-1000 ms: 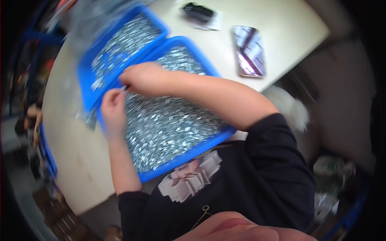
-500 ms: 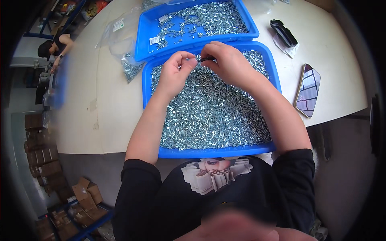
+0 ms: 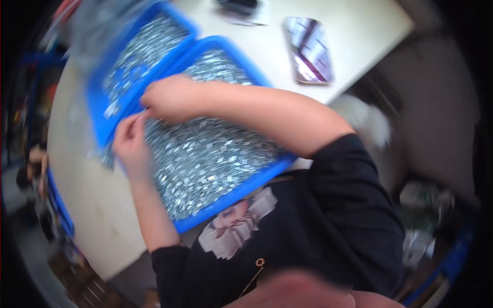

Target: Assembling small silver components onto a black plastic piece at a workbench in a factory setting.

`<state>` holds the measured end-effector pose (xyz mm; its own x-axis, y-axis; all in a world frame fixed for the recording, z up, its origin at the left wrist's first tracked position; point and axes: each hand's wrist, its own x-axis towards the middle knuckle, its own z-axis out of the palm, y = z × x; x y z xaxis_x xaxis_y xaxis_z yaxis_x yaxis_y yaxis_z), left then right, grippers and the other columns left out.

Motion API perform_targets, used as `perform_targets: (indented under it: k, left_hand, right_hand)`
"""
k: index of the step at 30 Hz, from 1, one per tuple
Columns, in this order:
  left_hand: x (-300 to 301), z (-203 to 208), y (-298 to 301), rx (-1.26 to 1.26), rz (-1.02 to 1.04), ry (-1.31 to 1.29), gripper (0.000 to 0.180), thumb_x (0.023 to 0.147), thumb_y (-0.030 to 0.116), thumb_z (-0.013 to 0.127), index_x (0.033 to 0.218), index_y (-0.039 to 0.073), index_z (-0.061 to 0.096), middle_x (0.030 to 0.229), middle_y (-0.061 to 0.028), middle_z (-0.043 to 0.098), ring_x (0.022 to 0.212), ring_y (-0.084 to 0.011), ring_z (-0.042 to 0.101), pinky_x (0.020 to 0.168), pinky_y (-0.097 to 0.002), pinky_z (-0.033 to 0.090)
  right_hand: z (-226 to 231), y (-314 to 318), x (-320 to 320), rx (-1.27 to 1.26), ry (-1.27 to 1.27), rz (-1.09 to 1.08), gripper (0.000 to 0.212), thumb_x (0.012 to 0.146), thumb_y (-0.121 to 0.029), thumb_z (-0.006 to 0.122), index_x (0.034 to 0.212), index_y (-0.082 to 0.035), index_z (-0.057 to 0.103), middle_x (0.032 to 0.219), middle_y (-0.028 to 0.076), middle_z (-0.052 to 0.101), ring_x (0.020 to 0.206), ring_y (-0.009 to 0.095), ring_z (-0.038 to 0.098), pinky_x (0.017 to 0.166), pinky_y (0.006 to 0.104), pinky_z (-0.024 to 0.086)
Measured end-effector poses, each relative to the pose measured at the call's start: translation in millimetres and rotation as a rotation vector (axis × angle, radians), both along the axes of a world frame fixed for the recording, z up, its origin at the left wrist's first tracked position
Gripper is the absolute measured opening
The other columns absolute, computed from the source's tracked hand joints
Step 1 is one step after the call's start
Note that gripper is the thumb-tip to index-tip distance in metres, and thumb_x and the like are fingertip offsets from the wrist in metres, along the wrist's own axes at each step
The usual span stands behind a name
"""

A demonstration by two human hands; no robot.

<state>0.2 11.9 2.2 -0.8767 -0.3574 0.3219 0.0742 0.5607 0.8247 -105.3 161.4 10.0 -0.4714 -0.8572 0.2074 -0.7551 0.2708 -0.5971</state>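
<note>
Over the far left part of a blue plastic tray [image 3: 233,197], my two hands are held close together. Small shiny metal cylinders [image 3: 205,159] fill this tray. My right hand [image 3: 172,97] is closed, its fingertips pinched beside those of the left. My left hand [image 3: 132,141] has thumb and fingers brought together at the same spot. Blur and the fingers hide what is between them. A second blue tray [image 3: 100,120] adjoins the far side and holds more of the same metal pieces.
A phone [image 3: 310,51] lies on the pale table to the right, with a black case [image 3: 239,6] beyond it. Clear plastic bags [image 3: 97,31] are at the far left. Another person [image 3: 37,164] is at the left edge. A white fluffy thing [image 3: 367,120] sits right of the table.
The whole view has swung round, so trays and table appear tilted and shifted left, with blur. My hands stay together over the tray. The black item in my right fingertips no longer shows clearly.
</note>
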Motion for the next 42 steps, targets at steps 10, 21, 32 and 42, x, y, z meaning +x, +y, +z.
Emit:
perform_targets:
  k: [10, 21, 32, 42]
  left_hand:
    - [2, -9, -21, 0.038, 0.035, 0.024, 0.012, 0.088, 0.008, 0.057, 0.092, -0.003, 0.059, 0.084, -0.001, 0.058, 0.073, -0.0063, 0.049, 0.065, -0.0193, 0.038]
    - [-1, 3, -10, 0.472, -0.122, -0.219, 0.028, 0.095, 0.022, 0.043, 0.071, 0.008, 0.048, 0.059, 0.0051, 0.036, 0.047, -0.0025, 0.026, 0.041, -0.0191, 0.02]
    - [-1, 4, 18, 0.386, -0.002, -0.2, 0.021, 0.094, 0.022, 0.05, 0.079, 0.008, 0.052, 0.061, 0.0044, 0.038, 0.048, -0.0031, 0.029, 0.04, -0.0194, 0.02]
    - [2, 10, -8, 0.615, -0.131, -0.237, 0.017, 0.093, 0.021, 0.052, 0.091, 0.004, 0.055, 0.061, 0.0046, 0.038, 0.048, -0.002, 0.028, 0.039, -0.0176, 0.019]
  right_hand:
    - [-12, -14, 14, -0.296, 0.114, -0.173, 0.016, 0.07, -0.015, 0.06, 0.084, -0.012, 0.068, 0.089, 0.007, 0.063, 0.087, 0.028, 0.062, 0.068, 0.0388, 0.049]
    - [8, 7, 22, -0.256, 0.51, -0.261, 0.01, 0.07, -0.024, 0.064, 0.075, -0.019, 0.07, 0.078, -0.006, 0.064, 0.083, 0.015, 0.056, 0.07, 0.0309, 0.036]
    - [7, 6, 18, -0.249, 0.475, -0.246, 0.009, 0.069, -0.022, 0.063, 0.072, -0.018, 0.07, 0.077, -0.005, 0.065, 0.081, 0.016, 0.057, 0.067, 0.0312, 0.036]
    - [4, 5, 7, -0.33, 0.455, -0.295, 0.013, 0.071, -0.026, 0.066, 0.076, -0.015, 0.069, 0.077, -0.001, 0.066, 0.078, 0.02, 0.062, 0.063, 0.0343, 0.042]
